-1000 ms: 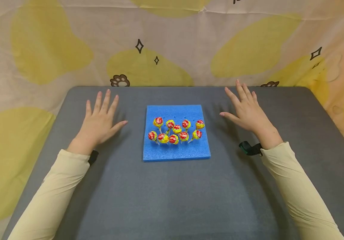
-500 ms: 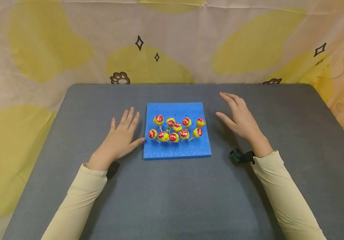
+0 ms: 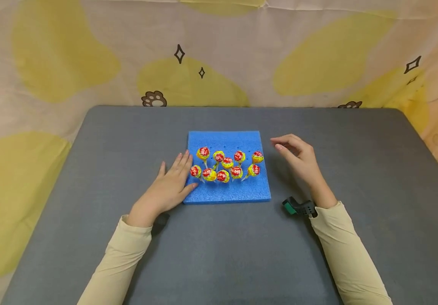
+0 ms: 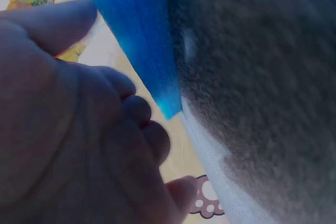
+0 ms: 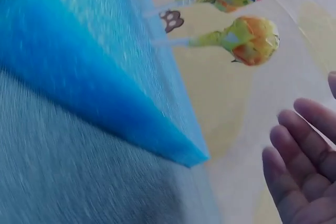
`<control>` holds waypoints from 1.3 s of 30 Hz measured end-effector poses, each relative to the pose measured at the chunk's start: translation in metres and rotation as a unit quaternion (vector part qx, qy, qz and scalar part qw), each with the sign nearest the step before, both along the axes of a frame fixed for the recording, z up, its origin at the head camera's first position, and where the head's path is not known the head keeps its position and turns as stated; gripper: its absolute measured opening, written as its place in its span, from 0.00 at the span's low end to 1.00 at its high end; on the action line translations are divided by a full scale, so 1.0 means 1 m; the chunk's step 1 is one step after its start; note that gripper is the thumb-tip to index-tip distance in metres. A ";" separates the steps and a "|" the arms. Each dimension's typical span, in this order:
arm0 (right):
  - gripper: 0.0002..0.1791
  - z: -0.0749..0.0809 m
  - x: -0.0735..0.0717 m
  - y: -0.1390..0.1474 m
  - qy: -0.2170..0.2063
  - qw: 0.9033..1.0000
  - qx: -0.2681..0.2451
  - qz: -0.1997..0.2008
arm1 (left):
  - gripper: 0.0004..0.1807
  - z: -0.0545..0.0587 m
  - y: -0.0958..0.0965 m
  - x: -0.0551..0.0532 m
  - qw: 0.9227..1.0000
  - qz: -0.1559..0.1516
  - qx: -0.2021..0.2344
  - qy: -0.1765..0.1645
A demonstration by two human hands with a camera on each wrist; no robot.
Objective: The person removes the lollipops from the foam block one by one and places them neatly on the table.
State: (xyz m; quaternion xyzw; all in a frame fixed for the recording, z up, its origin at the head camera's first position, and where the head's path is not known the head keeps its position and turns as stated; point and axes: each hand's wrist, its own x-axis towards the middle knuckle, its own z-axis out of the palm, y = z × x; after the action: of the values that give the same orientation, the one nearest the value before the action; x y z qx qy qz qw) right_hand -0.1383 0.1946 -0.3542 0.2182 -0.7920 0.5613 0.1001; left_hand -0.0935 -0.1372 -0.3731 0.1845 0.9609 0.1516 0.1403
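A: Left hand (image 3: 166, 189)?
B: Fingers are lying straight and close together along the near side of the blue foam block (image 3: 226, 195); its thumb is angling out over the block's corner. Pressing or just hovering: can't tell.
A: Right hand (image 3: 302, 163)?
B: Hovering just off the block's opposite side, fingers bending loosely, thumb tip sitting near the index tip.
A: Lollipops (image 3: 223, 176)?
B: Ten, red and yellow wrappers. Sticks are standing in the foam, some tilting, all between the hands. One is sitting just beside the left fingertips; another is leaning out near the right fingertips.
A: Rest?
B: Grey worktop (image 3: 219, 250) is spreading below both hands. Dark wrist strap (image 3: 299, 207) is sitting behind the right hand. Pale sleeves (image 3: 350, 254) are covering both forearms. Patterned cloth (image 3: 234, 46) is hanging beyond the hands.
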 end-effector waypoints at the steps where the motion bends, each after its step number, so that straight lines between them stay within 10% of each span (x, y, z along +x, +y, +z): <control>1: 0.11 -0.002 0.000 -0.001 -0.019 1.000 -0.018 0.012 | 0.43 0.000 0.001 0.000 1.000 0.000 0.000 -0.002; 15: 0.11 -0.045 -0.007 -0.004 -0.117 0.958 -0.230 0.122 | 0.41 -0.004 0.003 0.001 1.000 -0.005 0.000 0.009; 39: 0.14 -0.055 -0.009 -0.014 -0.140 0.953 -0.235 0.131 | 0.41 -0.005 0.002 0.001 1.000 0.001 -0.002 0.002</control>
State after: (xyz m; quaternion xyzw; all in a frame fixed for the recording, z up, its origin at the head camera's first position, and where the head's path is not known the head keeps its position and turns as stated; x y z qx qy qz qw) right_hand -0.1473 0.1809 -0.4090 0.2095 -0.6081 0.7648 -0.0372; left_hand -0.0923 -0.1350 -0.3780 0.1840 0.9616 0.1498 0.1382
